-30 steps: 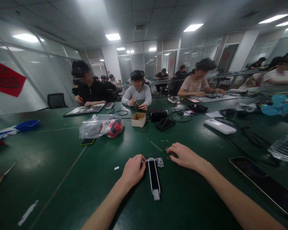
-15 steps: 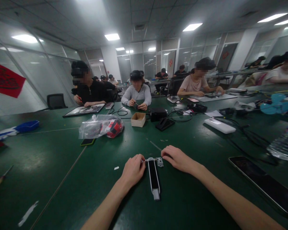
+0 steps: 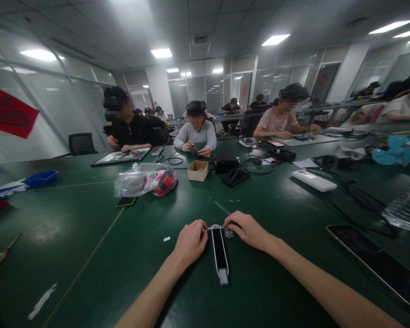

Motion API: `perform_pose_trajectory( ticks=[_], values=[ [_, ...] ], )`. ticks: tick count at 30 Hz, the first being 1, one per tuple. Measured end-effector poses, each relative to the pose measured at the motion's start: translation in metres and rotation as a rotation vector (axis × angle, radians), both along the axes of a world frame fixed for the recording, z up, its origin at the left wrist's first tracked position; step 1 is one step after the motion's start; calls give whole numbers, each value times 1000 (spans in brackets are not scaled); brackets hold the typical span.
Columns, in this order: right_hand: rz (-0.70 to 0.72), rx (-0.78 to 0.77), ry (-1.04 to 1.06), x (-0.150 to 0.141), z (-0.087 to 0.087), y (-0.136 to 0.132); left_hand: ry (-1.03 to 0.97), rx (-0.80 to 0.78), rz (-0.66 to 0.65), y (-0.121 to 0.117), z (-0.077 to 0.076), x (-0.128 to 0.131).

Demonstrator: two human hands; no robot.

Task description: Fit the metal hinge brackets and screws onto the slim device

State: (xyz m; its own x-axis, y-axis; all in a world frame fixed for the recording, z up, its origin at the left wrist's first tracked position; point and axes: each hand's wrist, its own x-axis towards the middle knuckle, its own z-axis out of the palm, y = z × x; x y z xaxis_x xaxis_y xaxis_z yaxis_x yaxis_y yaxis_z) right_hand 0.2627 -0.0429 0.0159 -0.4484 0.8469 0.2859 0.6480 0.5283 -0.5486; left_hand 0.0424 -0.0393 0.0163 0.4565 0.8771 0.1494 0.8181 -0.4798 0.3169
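A long, narrow device (image 3: 220, 250) with a black inset, a pale frame and a grey block at its near end lies on the green table. At its far end, my left hand (image 3: 190, 241) is closed on the left side, its fingertips pinching a small metal part that is mostly hidden. My right hand (image 3: 248, 229) is closed at the opposite side, with thumb and fingers on a small grey metal bracket (image 3: 229, 233). The fingers cover part of that bracket.
Ahead lie a clear bag (image 3: 133, 180) with red items, a small open box (image 3: 197, 171) and a black stand (image 3: 235, 177). A large phone (image 3: 372, 262), a white power bank (image 3: 313, 180) and a water bottle (image 3: 405, 207) are to the right. Several people sit across the table.
My right hand has moved left and now touches the grey bracket, covering part of it. My left hand and the long device stay nearly in place.
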Motion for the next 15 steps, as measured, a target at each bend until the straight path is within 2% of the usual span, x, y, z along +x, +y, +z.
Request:
perform_pose_trajectory(
  ticks=[15],
  values=[
    [-35,-6,-5,-2,2,-1,-2,-21,7,0,2,1]
  ],
)
